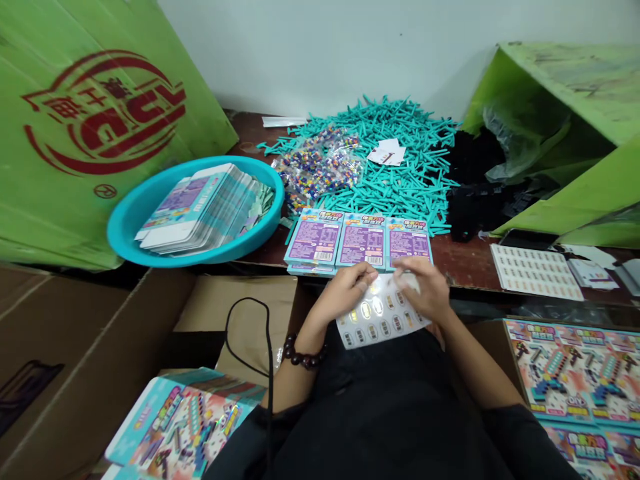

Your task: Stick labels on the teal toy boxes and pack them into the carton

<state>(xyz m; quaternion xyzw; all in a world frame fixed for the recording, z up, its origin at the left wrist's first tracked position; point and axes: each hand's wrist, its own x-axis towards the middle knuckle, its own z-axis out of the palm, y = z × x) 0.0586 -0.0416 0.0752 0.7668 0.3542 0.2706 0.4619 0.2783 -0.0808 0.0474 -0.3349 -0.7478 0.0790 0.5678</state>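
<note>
My left hand (pixel 347 291) and my right hand (pixel 423 288) both grip a glossy sticker sheet (pixel 379 319) with rows of small oval labels, held over my lap at the table's front edge. My right fingers pinch at the sheet's upper right part. Just beyond my hands three flat blue-and-purple toy boxes (pixel 361 241) lie side by side, backs up, on the dark table (pixel 465 263). A beaded bracelet (pixel 301 354) is on my left wrist.
A teal basin (pixel 130 227) holds a stack of flattened boxes. Behind lie a heap of teal plastic pieces (pixel 400 153), bagged coloured beads (pixel 315 167) and black parts (pixel 470 180). Another sticker sheet (pixel 535 272) lies right. Printed boxes sit at lower left (pixel 180 420) and right (pixel 575 370).
</note>
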